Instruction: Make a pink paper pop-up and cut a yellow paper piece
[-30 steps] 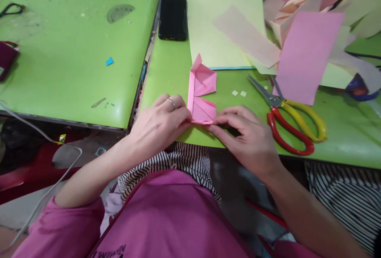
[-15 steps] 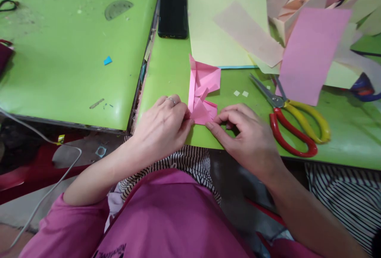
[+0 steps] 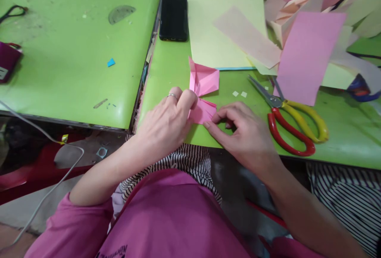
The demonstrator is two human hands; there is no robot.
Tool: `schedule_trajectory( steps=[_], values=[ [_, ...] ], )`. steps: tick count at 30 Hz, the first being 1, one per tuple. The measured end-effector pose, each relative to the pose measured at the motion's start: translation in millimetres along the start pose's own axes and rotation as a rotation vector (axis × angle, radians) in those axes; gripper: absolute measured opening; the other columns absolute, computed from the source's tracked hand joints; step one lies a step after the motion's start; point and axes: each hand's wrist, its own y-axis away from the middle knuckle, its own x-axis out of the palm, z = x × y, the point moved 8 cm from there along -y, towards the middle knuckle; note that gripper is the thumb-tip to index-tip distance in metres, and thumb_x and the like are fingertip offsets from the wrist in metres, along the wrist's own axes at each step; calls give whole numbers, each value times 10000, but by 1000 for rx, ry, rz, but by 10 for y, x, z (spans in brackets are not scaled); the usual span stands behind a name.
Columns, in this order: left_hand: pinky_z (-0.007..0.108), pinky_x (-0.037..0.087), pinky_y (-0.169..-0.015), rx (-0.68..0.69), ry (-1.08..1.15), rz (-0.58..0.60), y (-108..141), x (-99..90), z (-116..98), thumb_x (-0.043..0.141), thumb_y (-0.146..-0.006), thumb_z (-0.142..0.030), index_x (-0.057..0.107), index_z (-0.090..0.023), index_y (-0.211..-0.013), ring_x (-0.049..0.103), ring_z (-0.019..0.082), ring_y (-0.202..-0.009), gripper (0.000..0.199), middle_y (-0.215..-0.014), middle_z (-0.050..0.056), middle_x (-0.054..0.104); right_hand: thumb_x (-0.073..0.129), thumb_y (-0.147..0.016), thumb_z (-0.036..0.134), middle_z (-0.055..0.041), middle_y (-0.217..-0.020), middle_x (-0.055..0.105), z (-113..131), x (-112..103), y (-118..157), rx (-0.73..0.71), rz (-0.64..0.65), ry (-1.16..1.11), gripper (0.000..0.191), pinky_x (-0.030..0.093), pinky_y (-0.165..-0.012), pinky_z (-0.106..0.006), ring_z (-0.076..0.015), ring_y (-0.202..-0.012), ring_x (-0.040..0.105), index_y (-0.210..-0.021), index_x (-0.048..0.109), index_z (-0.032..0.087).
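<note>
- The folded pink paper (image 3: 205,111) is at the centre of the frame, on the green table (image 3: 169,65).
- The left hand (image 3: 165,117) bends its fingers over the paper's left side — whether it pinches, I cannot tell.
- The right hand (image 3: 245,131) pinches the lower right corner, with thumb and finger.
- The scissors (image 3: 275,102) lie open, right of centre.

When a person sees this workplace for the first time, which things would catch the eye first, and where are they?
Probably the open scissors first, with one red and one yellow handle, lying beyond the right hand. Then the folded pink paper at the centre, with the left hand and right hand both on its lower part. The black phone also stands out, beside the large pale yellow sheet.
</note>
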Motion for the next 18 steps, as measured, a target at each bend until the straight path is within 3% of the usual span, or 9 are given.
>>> schedule_trajectory(
  steps=[5,9,13,18],
  values=[
    [358,510,-803,264,-95,-184,208,-26,-140,454,-979,-94,642,-192,-1083,599,209,-942,236,-1171,93,658,683,-877,346,-8,-825,617,9,-11,8,-8,-34,-15,168,436,-534,-270,-119,-605,524,-842,578,220],
    [355,491,-926,417,-165,-227,399,-24,-196,518,-979,-98,643,-137,-1190,606,219,-1148,249,-1252,72,710,678,-899,334,-15,-850,632,20,0,26,-45,-26,-42,137,477,-580,-268,-130,-669,574,-872,611,218],
    [348,483,-966,458,-219,-243,477,5,-201,568,-992,-236,636,-95,-1244,632,213,-1153,297,-1279,76,709,678,-910,348,-31,-901,657,8,-34,70,-76,-34,-51,139,521,-615,-281,-140,-707,615,-928,651,213],
    [339,488,-945,474,-256,-261,497,66,-207,576,-991,-314,625,-83,-1280,651,218,-1108,374,-1276,82,710,682,-906,216,-57,-950,699,72,-105,142,-188,-72,8,108,562,-760,-310,-176,-848,679,-1014,682,206]
  ],
)
